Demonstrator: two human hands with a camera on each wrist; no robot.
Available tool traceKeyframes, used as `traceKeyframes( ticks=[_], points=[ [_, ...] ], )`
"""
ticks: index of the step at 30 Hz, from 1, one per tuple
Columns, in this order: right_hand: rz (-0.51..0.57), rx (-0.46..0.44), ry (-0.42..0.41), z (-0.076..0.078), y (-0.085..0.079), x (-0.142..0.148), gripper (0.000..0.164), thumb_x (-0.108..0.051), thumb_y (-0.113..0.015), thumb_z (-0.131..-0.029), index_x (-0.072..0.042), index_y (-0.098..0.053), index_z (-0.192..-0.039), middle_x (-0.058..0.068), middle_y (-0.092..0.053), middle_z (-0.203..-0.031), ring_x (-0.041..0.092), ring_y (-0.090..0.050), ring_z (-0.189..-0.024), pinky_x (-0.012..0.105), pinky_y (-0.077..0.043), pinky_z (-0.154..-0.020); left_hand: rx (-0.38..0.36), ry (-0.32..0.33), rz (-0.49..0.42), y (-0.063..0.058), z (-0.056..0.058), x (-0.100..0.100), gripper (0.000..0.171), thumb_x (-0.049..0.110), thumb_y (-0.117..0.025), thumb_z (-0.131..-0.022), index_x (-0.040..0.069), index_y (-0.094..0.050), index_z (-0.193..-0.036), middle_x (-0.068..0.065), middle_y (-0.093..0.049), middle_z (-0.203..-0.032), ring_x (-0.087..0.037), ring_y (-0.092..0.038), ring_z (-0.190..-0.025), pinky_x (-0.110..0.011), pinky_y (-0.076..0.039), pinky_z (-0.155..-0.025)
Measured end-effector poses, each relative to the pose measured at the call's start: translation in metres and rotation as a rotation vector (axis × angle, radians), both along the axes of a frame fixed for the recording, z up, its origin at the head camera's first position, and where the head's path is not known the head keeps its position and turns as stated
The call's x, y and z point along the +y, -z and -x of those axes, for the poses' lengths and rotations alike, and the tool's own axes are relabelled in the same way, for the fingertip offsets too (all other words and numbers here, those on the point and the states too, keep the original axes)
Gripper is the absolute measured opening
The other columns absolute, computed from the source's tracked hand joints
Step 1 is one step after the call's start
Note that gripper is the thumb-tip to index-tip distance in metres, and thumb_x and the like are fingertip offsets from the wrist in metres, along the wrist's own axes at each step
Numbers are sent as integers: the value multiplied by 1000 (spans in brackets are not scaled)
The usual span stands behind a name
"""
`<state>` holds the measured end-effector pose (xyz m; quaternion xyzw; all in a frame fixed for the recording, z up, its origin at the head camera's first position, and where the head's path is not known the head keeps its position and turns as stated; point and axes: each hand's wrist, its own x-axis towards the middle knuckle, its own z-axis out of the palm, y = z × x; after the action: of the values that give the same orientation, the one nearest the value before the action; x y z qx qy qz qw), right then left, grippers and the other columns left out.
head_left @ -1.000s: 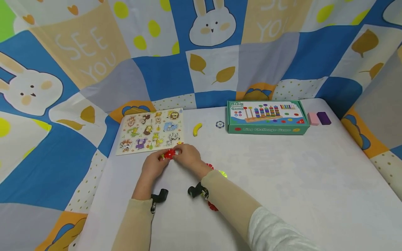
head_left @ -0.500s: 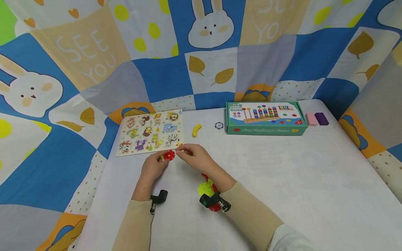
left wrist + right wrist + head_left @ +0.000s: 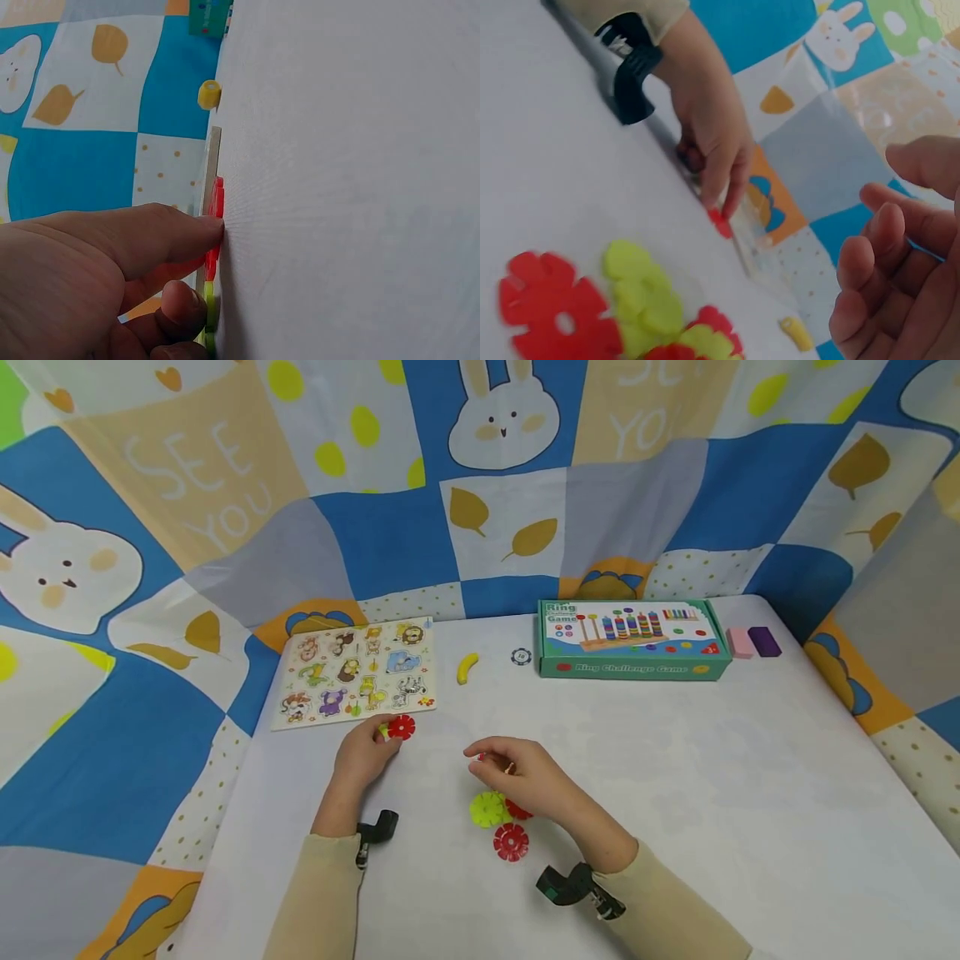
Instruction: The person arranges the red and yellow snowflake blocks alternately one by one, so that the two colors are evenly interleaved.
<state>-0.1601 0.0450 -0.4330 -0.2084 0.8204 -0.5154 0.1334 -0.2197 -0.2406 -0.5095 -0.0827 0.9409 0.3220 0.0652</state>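
Observation:
My left hand (image 3: 363, 753) pinches a red notched plastic disc (image 3: 402, 727) beside the front edge of the animal puzzle board (image 3: 356, 672). In the left wrist view the thumb lies on the red disc (image 3: 218, 196), and a yellow-green disc (image 3: 210, 311) shows under the other fingers. My right hand (image 3: 528, 777) hovers with loosely bent fingers over a small group of discs, nothing between thumb and fingers in the right wrist view. Below it lie a yellow-green disc (image 3: 489, 809) and a red disc (image 3: 511, 842); others are partly hidden by the hand.
A yellow banana-shaped piece (image 3: 467, 668) and a round chip (image 3: 521, 657) lie behind the hands. At the back stands a green Ring Challenge Game box (image 3: 633, 670), with pink (image 3: 740, 643) and purple (image 3: 764, 642) blocks to its right. A patterned cloth hangs behind the white table.
My right hand has let go of the red disc and drawn back to the right, over the loose discs. My left hand stays by the board, still pinching the red disc.

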Motion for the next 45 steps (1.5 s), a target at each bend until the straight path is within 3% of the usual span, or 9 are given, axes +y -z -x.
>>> traceKeyframes(
  ticks=[4, 9, 14, 19, 25, 29, 33, 39, 45],
  points=[
    [5, 6, -35, -10, 16, 12, 27, -34, -70, -85, -26, -66, -110, -3, -50, -68, 12, -52, -66, 24, -44, -55, 3, 2, 3, 0, 0, 0, 48, 28, -65, -87, 21, -54, -133, -8, -52, -88, -25, -46, -82, -36, -35, -69],
    [-61, 1, -60, -19, 38, 18, 33, -28, -75, -80, -18, -67, -111, -5, -50, -66, 8, -47, -61, 23, -42, -54, -3, -6, 5, -2, -1, 0, 48, 28, -65, -87, 20, -54, -132, -9, -57, -105, -27, -47, -93, -43, -40, -82],
    [-259, 67, -69, -21, 55, 13, 37, -29, -76, -79, -16, -66, -111, -9, -48, -62, 6, -44, -57, 23, -39, -53, -3, -8, 7, -2, 0, 0, 48, 28, -65, -87, 19, -53, -132, -9, -55, -95, -27, -47, -89, -39, -38, -75],
    [-488, 144, -76, -21, 60, 1, 45, -33, -77, -75, -16, -65, -115, -13, -54, -71, 6, -49, -67, 25, -40, -57, -11, -12, -2, 0, -1, 0, 48, 28, -65, -87, 19, -53, -132, -10, -56, -99, -27, -48, -90, -41, -39, -78],
    [-602, 177, -34, -22, 59, -8, 45, -34, -83, -69, -17, -63, -105, -13, -57, -81, 7, -50, -71, 27, -41, -57, -22, -15, -8, 3, -3, 1, 48, 28, -65, -86, 19, -53, -132, -7, -53, -91, -25, -47, -86, -37, -38, -72],
    [-558, 193, -9, -26, 55, -7, 33, -33, -80, -74, -18, -60, -96, -12, -50, -78, 7, -47, -69, 25, -41, -57, -11, -17, -4, 3, -3, 2, 47, 28, -65, -86, 19, -54, -130, -7, -49, -80, -23, -45, -74, -34, -32, -63],
    [-444, 169, 24, -30, 45, 0, 22, -29, -74, -81, -18, -57, -90, -11, -48, -67, 7, -47, -61, 23, -42, -54, -11, -12, -1, 2, -3, 2, 47, 28, -65, -86, 19, -54, -131, -7, -53, -86, -24, -47, -78, -35, -36, -67],
    [-251, 134, 41, -30, 8, 12, 39, -24, -71, -85, -22, -61, -123, -13, -57, -72, 8, -54, -58, 23, -48, -54, -23, -17, 1, 0, -1, 1, 48, 28, -65, -86, 20, -53, -131, -8, -56, -96, -26, -48, -89, -39, -39, -76],
    [-44, 83, 115, -23, -23, 16, 43, -19, -72, -84, -31, -62, -124, -12, -66, -89, 7, -62, -69, 25, -52, -58, -25, -13, -8, -2, 0, 0, 48, 29, -65, -87, 21, -53, -132, -10, -56, -116, -28, -48, -100, -47, -40, -89]
  ],
)
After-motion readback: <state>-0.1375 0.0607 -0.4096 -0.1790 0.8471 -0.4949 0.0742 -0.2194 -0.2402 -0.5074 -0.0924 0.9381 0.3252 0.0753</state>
